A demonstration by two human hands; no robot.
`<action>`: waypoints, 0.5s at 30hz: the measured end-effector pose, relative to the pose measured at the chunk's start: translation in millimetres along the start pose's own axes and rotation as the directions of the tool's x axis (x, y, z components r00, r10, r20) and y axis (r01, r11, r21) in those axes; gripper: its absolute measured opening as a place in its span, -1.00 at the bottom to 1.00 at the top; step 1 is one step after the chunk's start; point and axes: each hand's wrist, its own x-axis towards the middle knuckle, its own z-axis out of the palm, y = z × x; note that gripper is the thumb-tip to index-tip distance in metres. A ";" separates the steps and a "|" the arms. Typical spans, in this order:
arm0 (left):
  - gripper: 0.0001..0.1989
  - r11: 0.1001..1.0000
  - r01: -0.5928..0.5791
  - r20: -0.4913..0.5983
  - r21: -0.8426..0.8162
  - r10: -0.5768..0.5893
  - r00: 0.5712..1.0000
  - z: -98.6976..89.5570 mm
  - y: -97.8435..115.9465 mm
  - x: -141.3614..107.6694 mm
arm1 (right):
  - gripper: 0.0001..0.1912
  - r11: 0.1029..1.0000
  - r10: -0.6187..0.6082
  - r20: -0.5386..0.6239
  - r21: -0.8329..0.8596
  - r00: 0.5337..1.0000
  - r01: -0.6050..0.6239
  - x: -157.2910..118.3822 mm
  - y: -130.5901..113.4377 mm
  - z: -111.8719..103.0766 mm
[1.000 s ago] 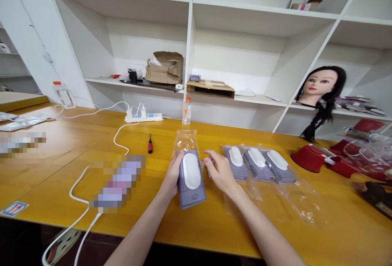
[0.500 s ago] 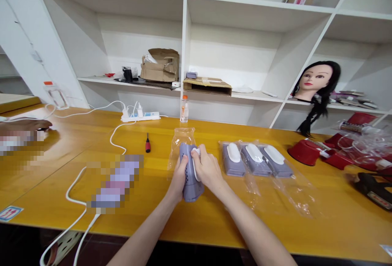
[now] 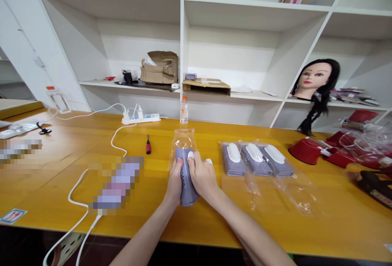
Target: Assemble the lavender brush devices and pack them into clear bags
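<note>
Both my hands are around a grey-purple device [image 3: 187, 190] with small dark holes along one side, near the middle of the table. My left hand [image 3: 174, 182] grips its left side, thumb on top. My right hand [image 3: 204, 174] holds its right side; a white piece [image 3: 209, 161] shows past the fingers, partly hidden. A clear plastic bag [image 3: 183, 136] lies just beyond the device. To the right, three similar grey-purple devices [image 3: 235, 169] with white oval parts rest side by side on clear plastic.
A red-handled screwdriver [image 3: 148, 147], a power strip [image 3: 143, 118] and a pixelated phone-like item [image 3: 118, 184] with a white cable are on the left. An orange-capped bottle [image 3: 184, 111] stands at the back. Red items [image 3: 304, 151] and a mannequin head [image 3: 315, 78] are at right.
The device has turned slightly and moved a little nearer me, and my right hand now covers more of its white piece. At far left, another person's hand has left the view.
</note>
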 end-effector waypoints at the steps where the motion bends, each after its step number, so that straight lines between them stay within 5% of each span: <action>1: -0.63 1.000 0.008 0.007 -0.003 -0.008 1.000 -0.4 -0.1 1.5 | -0.68 1.000 0.000 -0.001 -0.002 1.000 0.000 0.1 0.1 -2.9; 7: -0.58 0.999 -0.031 0.093 -0.009 0.032 0.995 2.3 -5.9 4.0 | -0.62 0.994 0.092 0.059 -0.060 0.994 -0.088 11.4 0.5 -21.3; 15: -0.59 0.996 -0.090 0.047 0.013 0.089 0.995 0.2 -7.9 -0.7 | -0.63 0.995 0.072 0.113 -0.080 0.991 -0.063 9.6 -1.7 -12.4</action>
